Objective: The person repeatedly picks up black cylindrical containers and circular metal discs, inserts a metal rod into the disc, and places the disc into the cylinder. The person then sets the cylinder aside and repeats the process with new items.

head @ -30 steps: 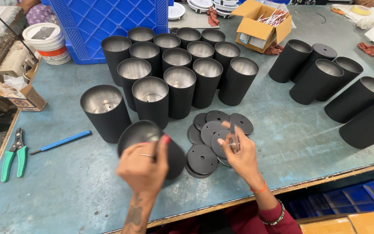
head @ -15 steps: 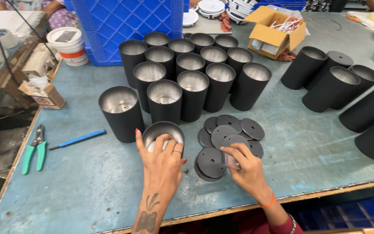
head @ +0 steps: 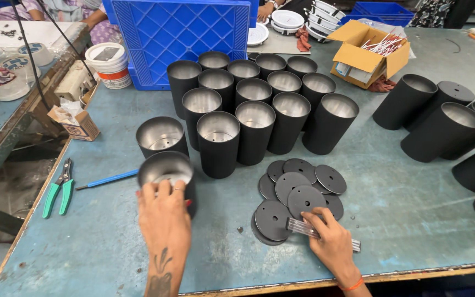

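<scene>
My left hand (head: 164, 215) grips the rim of an upright matte-black metal cylinder (head: 167, 175) just beside the pile of black round discs (head: 298, 199), where my right hand (head: 332, 242) pinches a small clear strip (head: 302, 227); I judge a disc must be lifted next.

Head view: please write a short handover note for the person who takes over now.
Left hand: fingers over the rim of a black cylinder, standing upright on the table.
Right hand: on a clear strip beside the pile of black discs.
Done: a cluster of open cylinders stands upright behind.
Left: discs lie loose; several cylinders lie on their sides at the right.
</scene>
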